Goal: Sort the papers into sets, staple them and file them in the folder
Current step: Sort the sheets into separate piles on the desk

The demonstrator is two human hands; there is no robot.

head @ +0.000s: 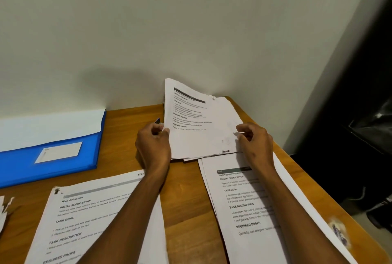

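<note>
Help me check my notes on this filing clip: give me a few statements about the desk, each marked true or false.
1. The left hand grips the left edge of the lifted sheet. True.
2. The blue folder lies to the right of both hands. False: it lies to the left, against the wall.
3. The right hand holds a stapler. False: its fingers touch the paper stack's right edge.
4. The sheet headed "Wipe dining table" lies flat near the left forearm. True.

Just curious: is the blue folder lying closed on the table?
No, the blue folder lies open, its inner white sheet exposed against the wall.
</note>
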